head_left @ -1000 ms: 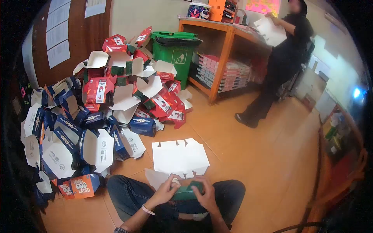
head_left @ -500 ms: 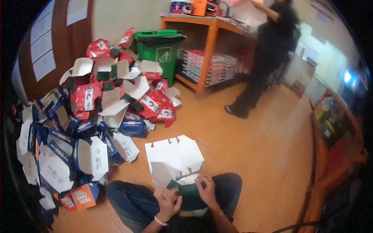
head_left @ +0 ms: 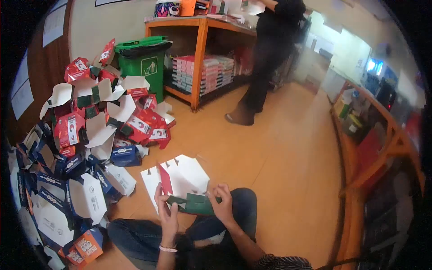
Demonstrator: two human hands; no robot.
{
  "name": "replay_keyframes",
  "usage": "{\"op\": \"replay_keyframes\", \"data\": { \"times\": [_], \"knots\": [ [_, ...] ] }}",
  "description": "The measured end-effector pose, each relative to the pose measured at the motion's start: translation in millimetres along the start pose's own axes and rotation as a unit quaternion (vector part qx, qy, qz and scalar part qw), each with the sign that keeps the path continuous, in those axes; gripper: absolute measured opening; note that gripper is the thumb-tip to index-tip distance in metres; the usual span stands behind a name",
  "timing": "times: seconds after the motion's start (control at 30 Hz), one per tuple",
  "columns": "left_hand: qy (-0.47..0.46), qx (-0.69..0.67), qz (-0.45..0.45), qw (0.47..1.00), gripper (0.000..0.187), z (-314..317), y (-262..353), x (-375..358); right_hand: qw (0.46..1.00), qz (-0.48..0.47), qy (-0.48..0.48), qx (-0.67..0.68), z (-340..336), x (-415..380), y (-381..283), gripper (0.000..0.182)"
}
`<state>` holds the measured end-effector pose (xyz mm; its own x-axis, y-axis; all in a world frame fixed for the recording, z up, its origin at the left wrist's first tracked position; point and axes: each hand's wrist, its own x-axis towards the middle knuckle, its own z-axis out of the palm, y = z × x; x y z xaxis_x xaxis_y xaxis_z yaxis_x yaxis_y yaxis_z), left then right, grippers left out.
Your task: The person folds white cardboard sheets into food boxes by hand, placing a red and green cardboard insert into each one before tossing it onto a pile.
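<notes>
Between my hands is a partly folded cardboard food box, its dark green panel (head_left: pixel 200 204) facing me and a red flap standing up at its left. My left hand (head_left: pixel 168 218) grips the box's left end, thumb against the green side. At the right end, my right hand (head_left: pixel 220 203) pinches the panel's upper corner with bent fingers. Just beyond, a flat white cardboard blank (head_left: pixel 191 173) with notched edges lies on the floor, partly covered by the held box. My crossed legs are beneath my hands.
Left of me, folded blue boxes (head_left: pixel 123 156) and red boxes (head_left: pixel 68 130) form a large heap, with an orange box (head_left: pixel 88 246) at its near end. Behind stand a green bin (head_left: pixel 150 67) and an orange-framed table (head_left: pixel 201 63) with stacked cartons below. A person (head_left: pixel 270 58) stands beside it.
My view has swung right, so the heap and table sit further left. My hands have spread along the green panel, and a red flap now stands up at the left. The standing person's arm has shifted.
</notes>
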<state>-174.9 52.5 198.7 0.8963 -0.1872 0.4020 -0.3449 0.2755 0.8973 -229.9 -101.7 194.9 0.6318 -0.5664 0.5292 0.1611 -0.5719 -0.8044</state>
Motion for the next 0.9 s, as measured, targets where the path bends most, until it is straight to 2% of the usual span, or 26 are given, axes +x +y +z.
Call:
{"op": "replay_keyframes", "data": {
  "times": [0.03,0.07,0.1,0.13,0.2,0.23,0.27,0.33,0.37,0.4,0.43,0.47,0.5,0.53,0.57,0.6,0.67,0.7,0.73,0.77,0.8,0.83,0.87,0.9],
  "knots": [
    [-0.002,0.008,0.0,1.0,0.014,0.6,10.9,-0.9,0.998,0.011,-0.036,0.06,2.3,1.0,-4.4,0.013],
    [-0.052,0.168,0.061,0.983,0.018,2.8,23.3,-0.5,0.997,0.008,-0.034,0.065,3.8,5.3,-12.5,0.013],
    [-0.097,0.32,0.119,0.935,0.023,5.0,33.2,2.1,0.99,-0.055,-0.053,0.12,3.4,9.7,-23.9,0.014],
    [-0.096,0.321,0.123,0.934,0.023,7.3,41.6,8.3,0.975,-0.117,-0.072,0.173,0.9,12.9,-35.9,0.017],
    [-0.244,0.311,0.15,0.906,0.036,8.8,53.7,17.0,0.97,-0.102,-0.102,0.196,-7.1,19.3,-49.8,0.022],
    [-0.253,0.271,0.104,0.923,0.049,5.3,47.3,16.7,0.971,-0.13,-0.103,0.175,-11.3,24.8,-52.5,0.021],
    [-0.259,0.277,0.094,0.921,0.049,2.9,40.1,14.0,0.971,-0.154,-0.103,0.154,-15.4,28.5,-54.1,0.021],
    [-0.197,0.148,0.243,0.938,0.071,-5.2,19.9,7.4,0.98,-0.111,-0.1,0.135,-19.2,33.0,-51.5,0.022],
    [-0.121,0.177,0.251,0.944,0.085,-22.8,-7.6,-0.7,0.972,-0.067,-0.059,0.215,-18.7,35.1,-48.3,0.016],
    [-0.042,0.201,0.263,0.943,0.099,-29.3,-9.9,-1.7,0.956,-0.028,-0.017,0.291,-19.6,35.9,-45.4,0.013],
    [0.029,0.174,0.238,0.955,0.099,-35.0,-6.6,2.5,0.956,-0.028,-0.015,0.293,-23.0,34.1,-43.9,0.013],
    [0.101,0.144,0.213,0.961,0.098,-30.3,14.2,12.7,0.908,0.1,-0.001,0.406,-27.0,31.2,-42.8,0.011],
    [0.103,0.142,0.219,0.96,0.098,-35.0,12.6,13.2,0.833,0.221,0.009,0.507,-29.6,29.7,-41.5,0.016],
    [0.012,0.146,0.061,0.987,0.095,-45.5,9.9,8.6,0.822,0.2,-0.001,0.533,-28.8,27.2,-34.0,0.027],
    [-0.078,0.145,-0.1,0.981,0.091,-54.6,6.9,2.2,0.822,0.196,-0.007,0.535,-24.0,20.7,-18.7,0.027],
    [-0.074,0.146,-0.096,0.982,0.091,-60.3,-1.7,-4.4,0.853,0.181,0.001,0.49,-16.1,10.6,4.4,0.031],
    [-0.059,0.028,-0.126,0.99,0.086,-66.8,-22.2,-10.2,0.906,0.146,0.02,0.396,-0.5,-4.7,47.3,0.039],
    [-0.003,-0.062,-0.16,0.985,0.074,-57.9,-8.1,-11.3,0.929,0.127,0.03,0.347,1.7,-3.4,49.7,0.043],
    [0.002,-0.061,-0.156,0.986,0.074,-56.0,2.4,-1.7,0.928,0.125,0.024,0.35,2.2,-1.0,52.5,0.043],
    [-0.092,0.06,0.01,0.994,0.068,-54.6,12.4,11.1,0.86,0.189,0.038,0.472,1.0,4.9,42.5,0.043],
    [-0.179,0.18,0.173,0.952,0.062,-54.8,16.6,18.2,0.773,0.251,0.049,0.581,0.1,10.0,32.4,0.044],
    [-0.235,0.103,0.085,0.963,0.058,-62.6,-1.6,19.1,0.769,0.301,0.038,0.562,-0.8,12.8,23.4,0.043],
    [-0.229,0.103,0.087,0.964,0.058,-58.4,-3.2,21.7,0.77,0.301,0.031,0.562,3.8,14.2,25.4,0.043],
    [-0.186,0.056,0.045,0.98,0.063,-47.5,-3.0,25.4,0.779,0.302,0.037,0.548,10.0,12.4,31.6,0.041]
  ]
}}
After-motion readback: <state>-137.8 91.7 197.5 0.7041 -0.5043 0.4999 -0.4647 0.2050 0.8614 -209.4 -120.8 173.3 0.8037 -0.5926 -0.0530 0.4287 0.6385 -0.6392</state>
